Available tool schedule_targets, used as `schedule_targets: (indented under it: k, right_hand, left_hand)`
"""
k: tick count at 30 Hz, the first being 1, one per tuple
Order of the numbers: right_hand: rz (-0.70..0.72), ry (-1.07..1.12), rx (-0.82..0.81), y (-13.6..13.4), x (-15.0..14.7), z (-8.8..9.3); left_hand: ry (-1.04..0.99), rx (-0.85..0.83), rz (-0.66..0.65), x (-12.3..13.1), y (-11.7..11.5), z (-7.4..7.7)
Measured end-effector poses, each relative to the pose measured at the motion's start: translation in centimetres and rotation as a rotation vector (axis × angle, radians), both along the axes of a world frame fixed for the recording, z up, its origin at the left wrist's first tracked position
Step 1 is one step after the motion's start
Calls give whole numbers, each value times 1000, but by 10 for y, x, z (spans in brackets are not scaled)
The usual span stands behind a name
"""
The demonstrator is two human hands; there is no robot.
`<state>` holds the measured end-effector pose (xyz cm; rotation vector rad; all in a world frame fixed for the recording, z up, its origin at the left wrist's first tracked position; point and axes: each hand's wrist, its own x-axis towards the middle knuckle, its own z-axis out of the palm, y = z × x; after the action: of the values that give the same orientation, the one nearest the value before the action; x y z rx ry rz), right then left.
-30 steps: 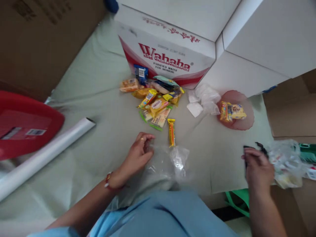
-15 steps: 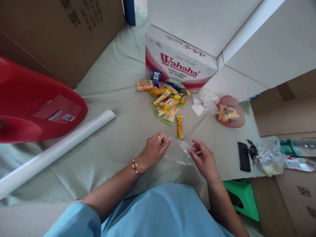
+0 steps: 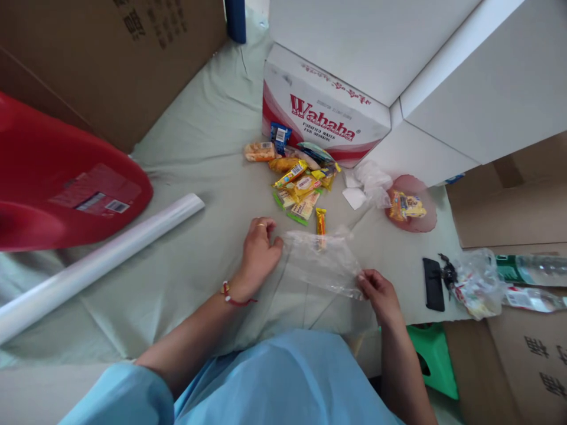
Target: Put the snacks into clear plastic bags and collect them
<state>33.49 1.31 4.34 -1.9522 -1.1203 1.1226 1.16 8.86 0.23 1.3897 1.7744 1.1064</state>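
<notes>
A clear plastic bag (image 3: 321, 262) is stretched flat between my two hands over the pale green cloth (image 3: 186, 177). My left hand (image 3: 259, 248), with a ring and a red bracelet, pinches the bag's left edge. My right hand (image 3: 381, 292) pinches its lower right corner. Just beyond the bag lies a yellow-orange snack bar (image 3: 321, 219), and behind that a pile of small snack packets (image 3: 296, 177) in yellow, orange and blue wrappers.
A Wahaha carton (image 3: 323, 112) and white boxes stand behind. A red plastic tub (image 3: 57, 183) and a white roll (image 3: 97, 265) lie left. Crumpled white wrappers (image 3: 367, 180) and a red dish with a packet (image 3: 410, 203) sit right; a black phone (image 3: 433, 283), another bag and water bottles beyond.
My hands have moved apart, spreading the clear bag out flat. My right hand slid down and to the right with its corner; my left hand shifted slightly up and left.
</notes>
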Motion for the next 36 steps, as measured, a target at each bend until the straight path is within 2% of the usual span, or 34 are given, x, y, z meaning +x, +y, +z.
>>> schedule_targets:
  k: [4, 7, 9, 12, 14, 18, 20, 23, 26, 28, 31, 33, 36]
  right_hand:
    - [275, -297, 167, 2, 13, 11]
    - [448, -435, 319, 11, -3, 16]
    - [484, -468, 411, 19, -21, 14]
    - [385, -343, 466, 26, -41, 6]
    - [254, -154, 409, 26, -45, 4]
    - [-18, 305, 183, 19, -34, 4]
    - [-87, 412, 88, 15, -26, 2]
    - [-105, 378, 5, 8, -20, -6]
    - [-48, 305, -28, 0, -19, -15]
    - [-14, 291, -25, -4, -20, -19]
    - [-1, 241, 44, -8, -22, -21]
    - [22, 179, 112, -10, -20, -19]
    - [103, 103, 143, -16, -9, -17]
  left_hand:
    - [286, 254, -139, 3, -9, 11]
    - [353, 361, -347, 16, -15, 17]
    - [364, 365, -454, 23, -15, 18]
    - [275, 288, -509, 26, -13, 20]
    - [131, 196, -491, 20, -14, 26]
    - [-256, -33, -341, 5, -27, 38]
    - [-423, -135, -227, -3, -34, 37]
    - [-551, -239, -57, -16, -45, 28]
    - [-618, -337, -4, -26, -53, 21]
    - [-585, -413, -61, -28, -56, 22]
    - [-463, -498, -267, -20, -56, 25]
    - [-451, -477, -356, -10, -54, 25]
    - [-448, -298, -289, 0, -52, 25]
